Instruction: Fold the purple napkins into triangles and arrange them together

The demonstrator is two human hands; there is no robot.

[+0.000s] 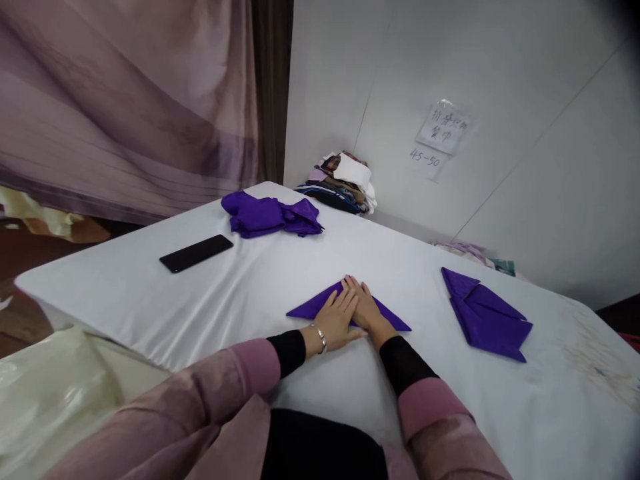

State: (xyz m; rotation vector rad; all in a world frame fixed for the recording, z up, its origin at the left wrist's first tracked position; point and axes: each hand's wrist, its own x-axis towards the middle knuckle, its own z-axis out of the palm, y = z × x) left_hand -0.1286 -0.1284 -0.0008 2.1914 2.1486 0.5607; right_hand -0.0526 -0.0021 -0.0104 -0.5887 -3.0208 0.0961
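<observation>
A purple cloth napkin [313, 306], folded into a flat triangle with its long edge toward me, lies on the white-covered table [210, 313]. My left hand [336, 320], with a silver bracelet at the wrist, rests flat on the napkin's middle, fingers stretched out. Beside it and partly under its fingers, my right hand [364, 305] also lies flat, its fingertips at the triangle's top corner. The hands cover the centre of the napkin. Off to the right sits another purple napkin [487, 317], folded into a pointed shape with layered pleats.
A rumpled pile of purple cloths [270, 215] lies at the table's far left. Nearer stands a black phone-like slab [197, 253], lying flat. Stacked clothes [345, 180] are by the wall, which bears a handwritten paper sign [444, 127]. A pink curtain [125, 100] hangs at left.
</observation>
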